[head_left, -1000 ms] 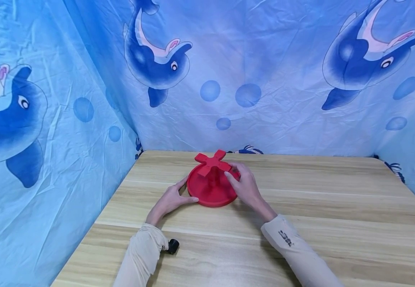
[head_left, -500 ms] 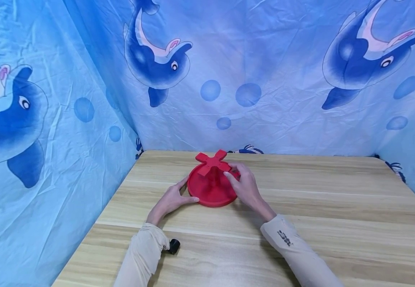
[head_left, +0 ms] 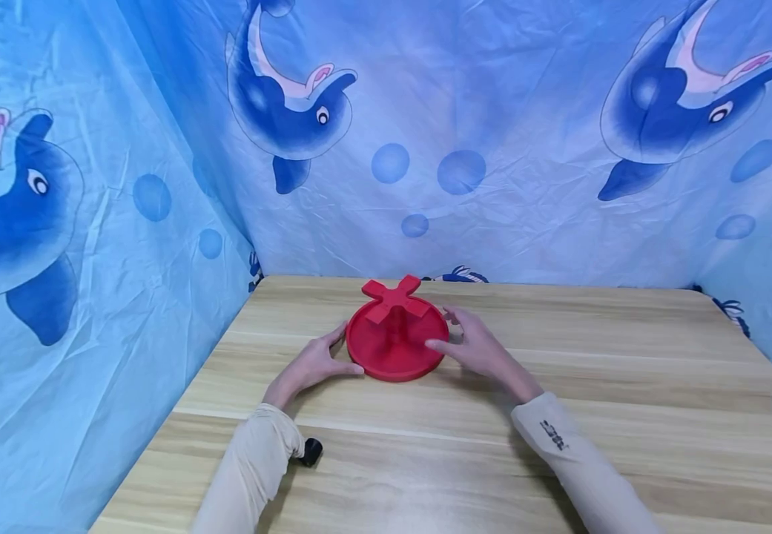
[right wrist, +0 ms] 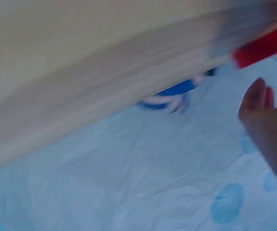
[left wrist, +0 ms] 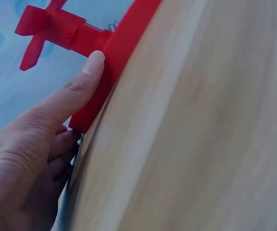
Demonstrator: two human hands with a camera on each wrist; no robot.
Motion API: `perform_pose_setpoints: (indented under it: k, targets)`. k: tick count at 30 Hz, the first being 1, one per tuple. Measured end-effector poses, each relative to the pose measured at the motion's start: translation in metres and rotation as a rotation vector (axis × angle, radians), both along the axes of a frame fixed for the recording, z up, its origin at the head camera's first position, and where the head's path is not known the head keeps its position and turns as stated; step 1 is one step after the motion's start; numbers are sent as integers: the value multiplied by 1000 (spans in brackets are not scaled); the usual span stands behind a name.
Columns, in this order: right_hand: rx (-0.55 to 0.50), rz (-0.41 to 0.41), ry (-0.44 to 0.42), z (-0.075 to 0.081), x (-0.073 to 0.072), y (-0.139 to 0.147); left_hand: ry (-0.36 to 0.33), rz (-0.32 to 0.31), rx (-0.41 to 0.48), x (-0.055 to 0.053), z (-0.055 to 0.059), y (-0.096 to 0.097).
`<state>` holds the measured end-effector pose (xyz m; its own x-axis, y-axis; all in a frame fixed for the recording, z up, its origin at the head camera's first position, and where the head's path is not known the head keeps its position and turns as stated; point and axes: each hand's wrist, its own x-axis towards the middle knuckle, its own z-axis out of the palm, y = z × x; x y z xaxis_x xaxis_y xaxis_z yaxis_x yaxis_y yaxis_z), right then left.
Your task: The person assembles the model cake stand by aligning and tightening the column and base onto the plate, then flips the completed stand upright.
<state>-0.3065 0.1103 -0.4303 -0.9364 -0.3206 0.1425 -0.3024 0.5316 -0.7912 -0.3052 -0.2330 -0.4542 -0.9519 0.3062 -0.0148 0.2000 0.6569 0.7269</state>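
Note:
A red round stand stands on the wooden table. Its tray-like base (head_left: 374, 347) has a low rim, and a short post at its middle carries a flat four-armed cross (head_left: 395, 298). My left hand (head_left: 308, 365) holds the base's left side. In the left wrist view the thumb lies on the rim (left wrist: 122, 45) and the other fingers are bent by its edge. My right hand (head_left: 482, 350) is at the base's right side, thumb and fingers spread and away from the cross. A gap shows between that hand and the red rim (right wrist: 263, 49) in the right wrist view.
Wooden table (head_left: 626, 393) extends widely to the right and front. A blue cloth (head_left: 526, 222) with dolphin prints hangs behind and at the sides. Under the left cuff sits a small black cylinder (head_left: 311, 452).
My right hand has let go of the cross arm and moved down and right toward the base's edge. The left hand stays at the base, and the head view has shifted slightly.

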Motion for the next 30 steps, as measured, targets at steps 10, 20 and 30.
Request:
perform_pose_setpoints:
  k: [10,20,30]
  targets:
    - [259,100,8,-22,-16,20,34,-58,-162,-15,8,-4]
    - [292,103,21,-26,-28,18,49,-45,-199,-23,4,-4]
    - [288,92,34,-27,-30,17,45,-30,-175,-20,2,-1]
